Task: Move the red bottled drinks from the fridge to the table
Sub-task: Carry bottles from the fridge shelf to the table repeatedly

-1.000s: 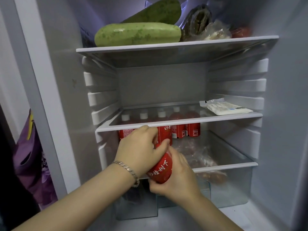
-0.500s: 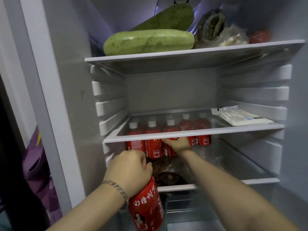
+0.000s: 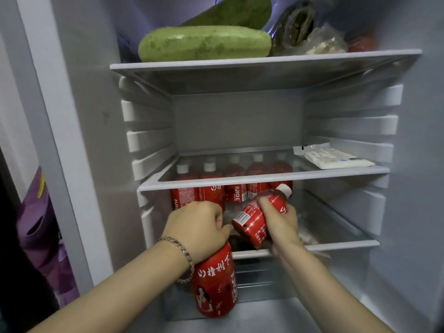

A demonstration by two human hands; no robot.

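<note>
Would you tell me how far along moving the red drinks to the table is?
Delivered: nothing visible, no table in view. In hand: the left hand grips one red bottle by its top; the right hand holds a second, tilted bottle. Left: about five bottles under the glass shelf.

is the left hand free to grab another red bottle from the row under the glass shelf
Probably not: the left hand grips a red bottle by its top, and the right hand holds a tilted bottle in front of the row of bottles. Both hands look full.
</note>
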